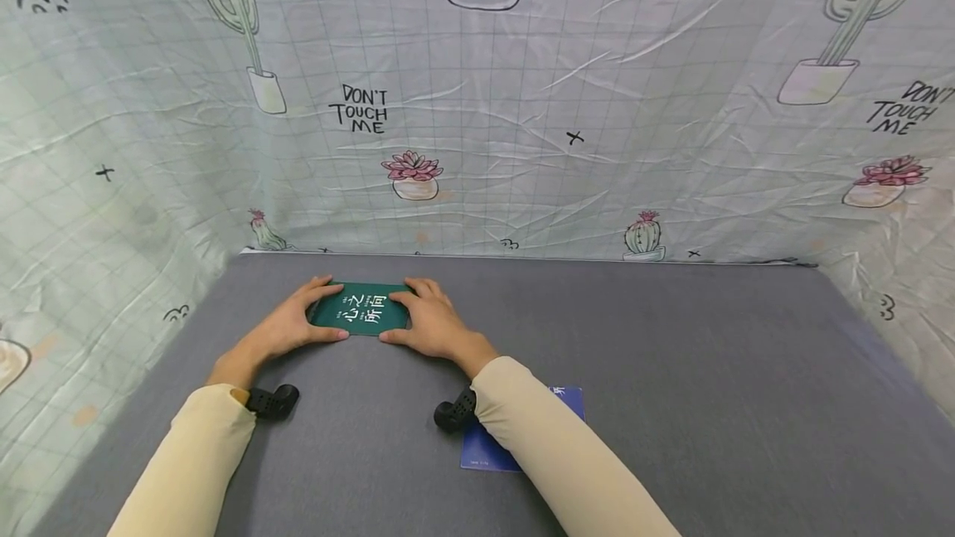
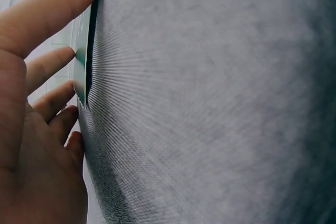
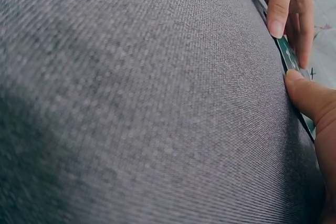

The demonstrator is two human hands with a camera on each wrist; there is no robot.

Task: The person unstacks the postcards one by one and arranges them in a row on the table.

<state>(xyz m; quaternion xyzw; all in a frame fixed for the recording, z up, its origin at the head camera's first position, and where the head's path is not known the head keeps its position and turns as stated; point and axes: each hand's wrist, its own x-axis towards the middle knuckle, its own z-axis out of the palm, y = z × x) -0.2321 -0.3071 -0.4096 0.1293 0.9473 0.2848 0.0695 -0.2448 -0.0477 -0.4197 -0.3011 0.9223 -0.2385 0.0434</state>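
Note:
A flat green rectangular card [image 1: 363, 310] with white Chinese characters lies at the back left of the grey table. Its left end is in my left hand [image 1: 298, 320], thumb on the near edge and fingers at the far edge. On the opposite end my right hand [image 1: 430, 320] grips it the same way. From the left wrist, the green card [image 2: 81, 61] appears edge-on, a dark strip under it, close over the cloth. In the right wrist view both thumbs press along the near edge of the card [image 3: 286, 53].
A blue card or booklet [image 1: 485, 450] lies near the front middle, partly covered by my right sleeve [image 1: 552, 437]. Behind the grey tabletop [image 1: 671, 379] hangs a wrinkled sheet [image 1: 507, 98] printed with cacti, which also closes off both sides.

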